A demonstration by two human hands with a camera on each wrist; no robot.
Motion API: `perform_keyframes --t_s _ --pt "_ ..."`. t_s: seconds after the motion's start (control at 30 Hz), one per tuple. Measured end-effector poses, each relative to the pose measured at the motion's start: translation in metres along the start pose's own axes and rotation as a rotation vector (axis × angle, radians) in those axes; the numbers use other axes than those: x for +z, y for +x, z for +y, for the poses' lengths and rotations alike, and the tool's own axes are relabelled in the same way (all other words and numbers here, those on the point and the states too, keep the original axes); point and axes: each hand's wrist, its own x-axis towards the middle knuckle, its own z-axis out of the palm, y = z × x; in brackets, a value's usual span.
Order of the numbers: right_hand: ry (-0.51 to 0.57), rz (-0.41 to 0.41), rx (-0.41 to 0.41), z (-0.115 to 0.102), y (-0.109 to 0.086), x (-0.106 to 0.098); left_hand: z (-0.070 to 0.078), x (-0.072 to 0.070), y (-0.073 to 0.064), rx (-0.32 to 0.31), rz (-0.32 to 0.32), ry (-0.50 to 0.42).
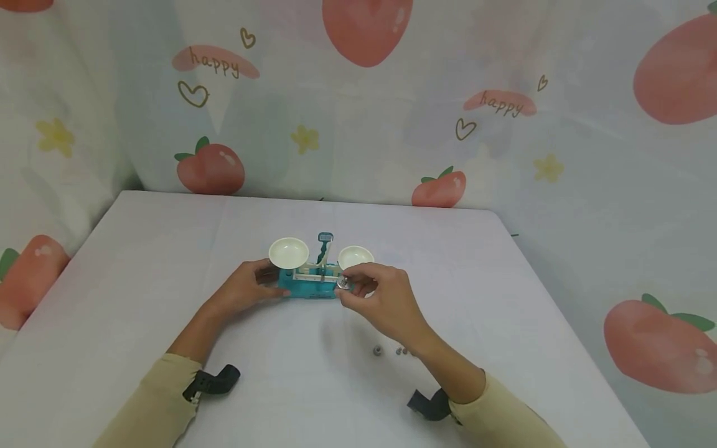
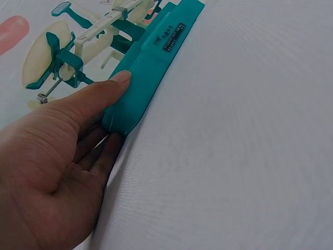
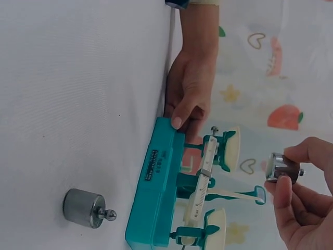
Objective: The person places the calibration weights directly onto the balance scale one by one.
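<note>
Pinching the left end of the teal scale (image 1: 309, 290), the left grip (image 1: 246, 289) seems to steady it on the desk (image 1: 252, 410). Near the right pan (image 1: 355, 254), the right grip (image 1: 386, 298) pinches a shiny weight (image 1: 344, 283); its gap from the pan is hard to judge. This looks like the loading step, calling for a gentle lift over the rim. The desk's edges are well away, but loose weights (image 1: 378, 351) sit in front, on the right.
</note>
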Motion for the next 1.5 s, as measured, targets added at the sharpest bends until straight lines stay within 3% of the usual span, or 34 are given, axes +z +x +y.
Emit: perform_keyframes --t_s 0.5,0.9,1.2,1.5 --pt "0.047 0.025 -0.015 -0.010 0.029 0.021 -0.001 0.000 0.003 0.021 -0.007 -0.012" --pt "0.024 0.028 -0.019 -0.009 0.046 0.039 -0.001 0.003 -0.002 -0.008 0.002 -0.018" --pt "0.024 0.067 -0.059 -0.013 0.057 0.053 -0.004 0.003 0.000 0.018 -0.006 -0.021" --pt "0.000 0.080 -0.029 -0.019 0.063 0.067 -0.001 0.000 -0.001 0.052 -0.015 -0.042"
